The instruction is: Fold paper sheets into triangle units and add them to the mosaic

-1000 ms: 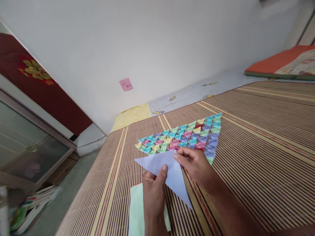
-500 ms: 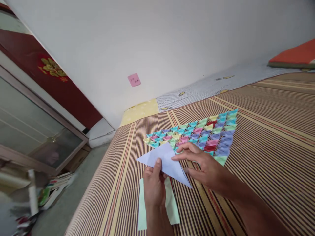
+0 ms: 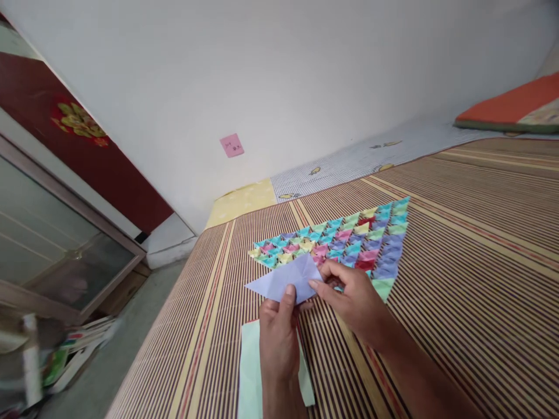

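Note:
A folded sheet of lavender paper (image 3: 279,281) is held up between my two hands, its sharp tip pointing left. My left hand (image 3: 279,326) grips it from below, thumb on top and fingers underneath. At the paper's right end, my right hand (image 3: 349,291) pinches the edge between thumb and fingers. Light green paper (image 3: 251,366) lies on the mat, partly hidden by my left wrist. Just beyond my hands spreads a triangular array of small folded paper pieces (image 3: 349,233) in turquoise, green, yellow, pink, red and purple.
A striped bamboo mat (image 3: 458,279) covers the bed, with patterned cloth (image 3: 340,163) along the wall. An orange folded item (image 3: 502,110) lies at the far right. A pink note (image 3: 231,145) is on the wall. Left of the bed edge, assorted items (image 3: 74,355) lie on the floor.
My right hand has closed on the paper's right end. The lower right point that stuck out is now folded in or out of sight. The view has shifted slightly.

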Demonstrator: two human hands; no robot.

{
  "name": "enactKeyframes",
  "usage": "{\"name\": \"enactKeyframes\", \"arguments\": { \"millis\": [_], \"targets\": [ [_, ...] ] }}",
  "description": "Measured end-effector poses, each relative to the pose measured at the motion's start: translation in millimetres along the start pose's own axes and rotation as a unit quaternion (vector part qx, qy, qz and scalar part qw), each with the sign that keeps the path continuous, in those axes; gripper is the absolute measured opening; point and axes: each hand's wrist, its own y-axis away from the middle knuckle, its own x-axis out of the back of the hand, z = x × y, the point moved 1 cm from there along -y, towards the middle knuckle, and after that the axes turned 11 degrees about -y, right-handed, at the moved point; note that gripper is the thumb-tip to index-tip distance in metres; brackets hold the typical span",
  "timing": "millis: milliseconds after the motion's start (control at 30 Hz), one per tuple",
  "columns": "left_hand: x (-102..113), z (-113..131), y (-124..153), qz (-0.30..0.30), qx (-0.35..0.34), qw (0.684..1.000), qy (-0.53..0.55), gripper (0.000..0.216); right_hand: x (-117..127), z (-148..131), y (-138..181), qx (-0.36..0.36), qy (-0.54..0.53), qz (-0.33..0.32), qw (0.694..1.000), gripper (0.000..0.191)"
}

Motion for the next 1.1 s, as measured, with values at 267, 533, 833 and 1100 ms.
{"name": "enactKeyframes", "arguments": {
  "millis": [267, 533, 833, 1100],
  "targets": [
    [-1, -8, -3, 0.006, -0.024, 0.999, -0.045, 0.027, -3, 4, -1, -0.042, -0.055, 0.031, 0.997, 0.023],
    [-3, -2, -1, -0.021, 0.017, 0.999, -0.037, 0.027, 5, 5, -6, -0.110, -0.230, 0.042, 0.966, 0.038],
    [5, -1, -9, 0.070, 0.130, 0.971, 0.189, 0.019, 10, 0, -6, -0.093, -0.210, 0.046, 0.972, 0.034],
    [4, 0, -4, -0.045, 0.126, 0.978, 0.161, 0.021, 20, -8, -5, -0.028, -0.123, 0.004, 0.992, 0.009]
  ]
}}
